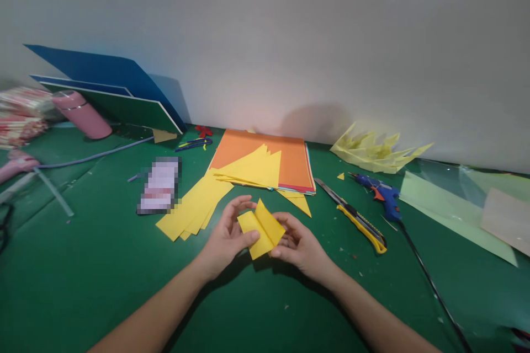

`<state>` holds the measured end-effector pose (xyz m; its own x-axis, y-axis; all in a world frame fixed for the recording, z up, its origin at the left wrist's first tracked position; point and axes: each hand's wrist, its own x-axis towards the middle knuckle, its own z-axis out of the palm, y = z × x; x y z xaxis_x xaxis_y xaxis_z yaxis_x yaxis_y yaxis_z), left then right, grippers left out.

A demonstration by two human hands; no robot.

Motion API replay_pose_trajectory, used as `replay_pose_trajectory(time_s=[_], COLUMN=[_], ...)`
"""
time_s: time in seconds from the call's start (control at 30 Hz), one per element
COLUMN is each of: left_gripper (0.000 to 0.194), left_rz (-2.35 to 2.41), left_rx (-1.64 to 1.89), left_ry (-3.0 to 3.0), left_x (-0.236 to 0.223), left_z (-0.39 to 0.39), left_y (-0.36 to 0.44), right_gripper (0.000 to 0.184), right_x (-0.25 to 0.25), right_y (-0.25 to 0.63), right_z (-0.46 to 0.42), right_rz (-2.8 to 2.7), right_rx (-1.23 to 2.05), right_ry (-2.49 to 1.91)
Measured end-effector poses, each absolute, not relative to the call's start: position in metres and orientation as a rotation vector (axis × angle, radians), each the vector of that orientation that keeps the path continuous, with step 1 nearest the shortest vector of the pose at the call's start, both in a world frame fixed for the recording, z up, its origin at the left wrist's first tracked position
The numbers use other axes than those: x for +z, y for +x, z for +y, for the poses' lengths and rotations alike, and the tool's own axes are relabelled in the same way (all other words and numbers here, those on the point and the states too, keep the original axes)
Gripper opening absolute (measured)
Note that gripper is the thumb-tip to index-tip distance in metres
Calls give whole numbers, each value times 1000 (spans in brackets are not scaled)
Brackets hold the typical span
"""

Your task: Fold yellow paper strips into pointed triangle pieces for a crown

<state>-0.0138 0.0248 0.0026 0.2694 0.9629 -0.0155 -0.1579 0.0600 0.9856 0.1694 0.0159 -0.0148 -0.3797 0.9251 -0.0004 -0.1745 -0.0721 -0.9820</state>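
Note:
Both hands hold one small folded piece of yellow paper [261, 227] just above the green table [83, 265]. My left hand [227, 238] pinches its left side, thumb on top and fingers curled behind. My right hand [298, 242] grips its right lower edge with closed fingers. The paper has a raised crease down its middle. Just beyond the hands lie yellow paper strips [194, 207] and a stack of coloured sheets [269, 162] with an orange one on top and yellow triangles over it.
A yellow utility knife [356, 219] and a blue glue gun [383, 197] with its black cord lie to the right. Pale yellow scraps [375, 153] and green sheets [455, 204] sit far right. Blue and green boards [111, 88], a pink bottle [83, 115] and scissors [194, 144] stand at the left back.

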Motion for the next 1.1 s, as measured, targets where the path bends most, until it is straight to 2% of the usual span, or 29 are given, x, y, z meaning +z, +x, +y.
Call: replay_pose_trajectory(time_s=[0.23,0.33,0.43,0.67,0.9,1.1], left_gripper=[53,32,14,8,26,60], left_rz=[887,941,1033,1154,1053,761], left_rx=[980,961,929,1029,891,846], left_ry=[1347,1587,1843,2090,1873,1426], left_x=[5,6,3,1,5,2], left_z=[22,19,18,18,6,-4], left_y=[-16,-15,-14,-9,0,8], right_gripper=[41,35,36,48,49,50], right_x=[-7,-10,-15,-12,-7,-7], right_y=[173,175,178,177,172,166], right_z=[22,24,26,25,16,8], right_rz=[-1023,-886,-837,-990,-1151,-1229], right_rx=[1583,1494,1383,1202,1082,1245], right_ry=[-953,-1026,-1063,-1219,-1117,-948])
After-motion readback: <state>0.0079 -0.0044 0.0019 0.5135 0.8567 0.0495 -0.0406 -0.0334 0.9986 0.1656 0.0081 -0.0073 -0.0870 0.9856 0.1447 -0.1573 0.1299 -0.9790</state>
